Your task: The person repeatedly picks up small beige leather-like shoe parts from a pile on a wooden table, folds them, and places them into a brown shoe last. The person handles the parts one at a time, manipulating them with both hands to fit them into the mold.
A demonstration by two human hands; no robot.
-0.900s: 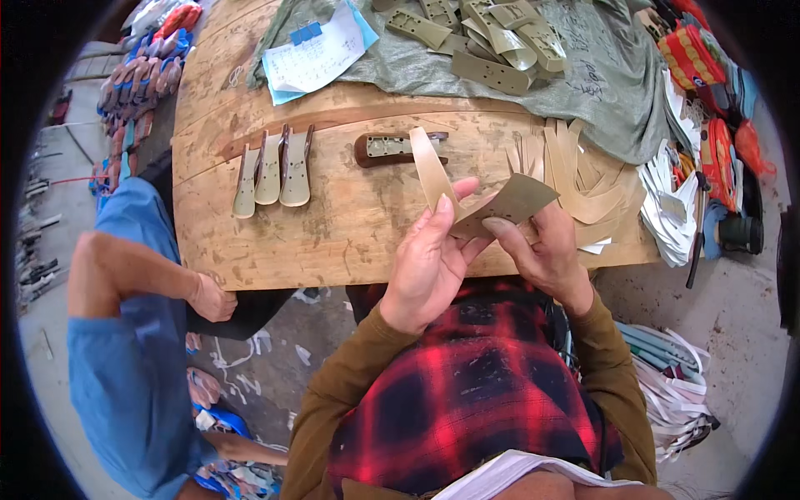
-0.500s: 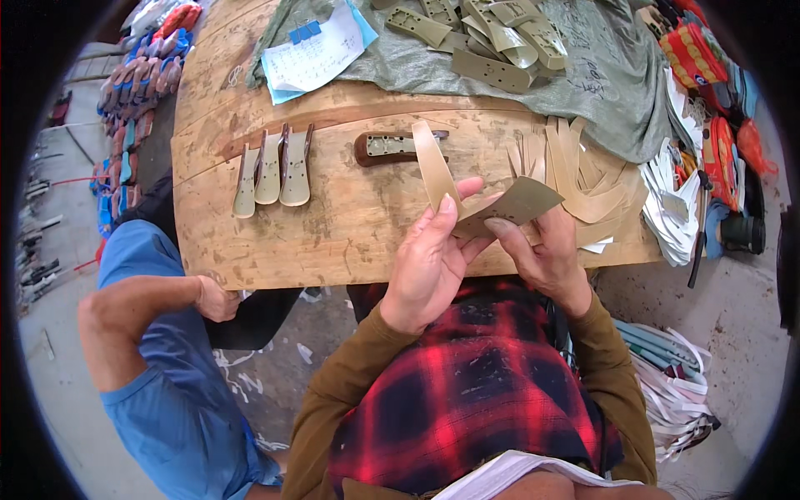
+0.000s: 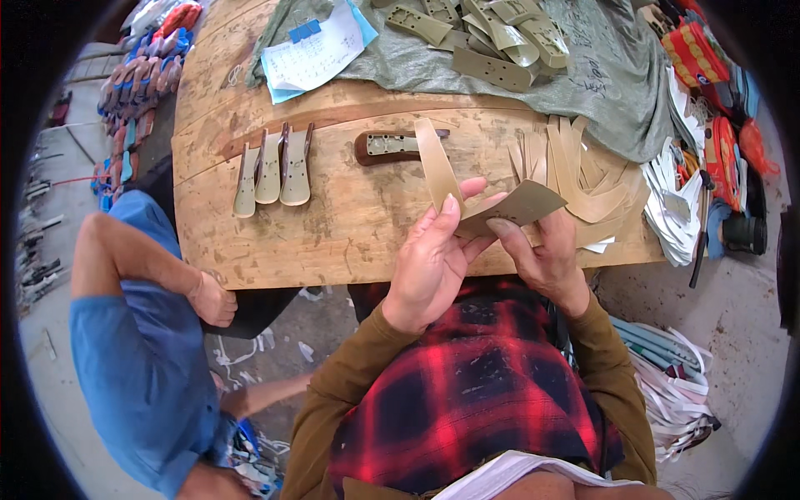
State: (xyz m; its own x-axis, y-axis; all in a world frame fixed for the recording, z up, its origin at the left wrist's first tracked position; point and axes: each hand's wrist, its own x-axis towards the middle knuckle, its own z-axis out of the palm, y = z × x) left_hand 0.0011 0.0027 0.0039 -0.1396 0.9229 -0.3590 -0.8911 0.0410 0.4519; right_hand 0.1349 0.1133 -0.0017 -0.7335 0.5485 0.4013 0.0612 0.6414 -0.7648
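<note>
I view both hands over the near edge of the wooden table point(image 3: 333, 229), right of that edge's midpoint. The left hand point(image 3: 429, 262) pinches a curved tan strip point(image 3: 437, 162) between thumb and fingers, the strip's free end pointing toward the far edge. The right hand point(image 3: 543, 254) pinches a bent olive perforated plate point(image 3: 521, 204), thumb on the upper face and fingers mostly hidden beneath. The plate is just right of the strip; I cannot tell whether the left fingers also bear on it. Beyond the strip lies a dark brown shell point(image 3: 367, 148) with a perforated khaki insert. Three khaki pieces with dark brown sides point(image 3: 268, 175) lie in a row nearer the table's left edge. A pile of tan strips point(image 3: 596, 200) lies toward the right edge. At the far edge, a grey-green cloth point(image 3: 621, 117) carries a heap of olive plates point(image 3: 500, 71); left of the heap is a white paper point(image 3: 308, 62) with a blue clip point(image 3: 305, 32). A co-worker's curled hand point(image 3: 215, 302) is at the near left corner.
</note>
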